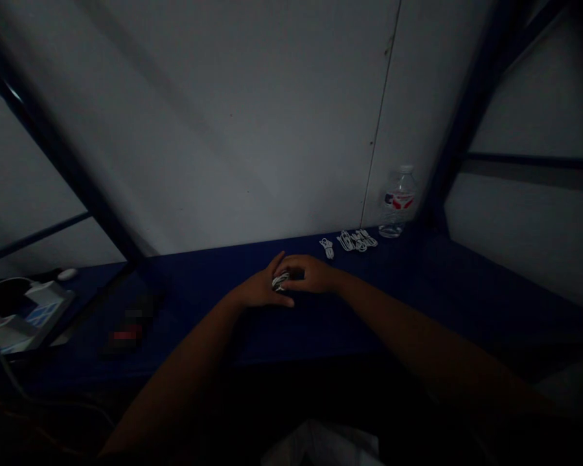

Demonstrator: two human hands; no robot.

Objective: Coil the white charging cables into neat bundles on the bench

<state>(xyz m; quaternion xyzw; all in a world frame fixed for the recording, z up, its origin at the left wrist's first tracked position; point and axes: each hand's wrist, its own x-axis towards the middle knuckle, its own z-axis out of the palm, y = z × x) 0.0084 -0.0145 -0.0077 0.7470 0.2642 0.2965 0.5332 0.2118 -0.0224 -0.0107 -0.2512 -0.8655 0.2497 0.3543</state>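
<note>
The left hand [262,291] and the right hand [311,275] are seen together, fingertips touching, low over a dark blue table [214,272]. A small white cable bundle [280,281] is held between them. The fingers of the right hand are curled over it, but in the dim light it cannot be told whether the left hand grips it or only rests against it. The cable bundle is found near the middle of the table, well short of the wall [252,129]. Further back, close to the wall, more white coils [357,241] are laid in a short row, with a single coil [326,248] set slightly apart on the left. A clear water bottle [398,202] stands just beside the row on the right. At the far left a white box [34,314] with cords is seen, and a dark object [129,323], too blurred to identify, lies between it and the hands. The main risk is judged to be the thin cable springing loose or snagging on itself if the pinch is relaxed, since so little can be seen in this light. The water bottle could also be tipped onto the white coils by a careless reach toward the back.
</note>
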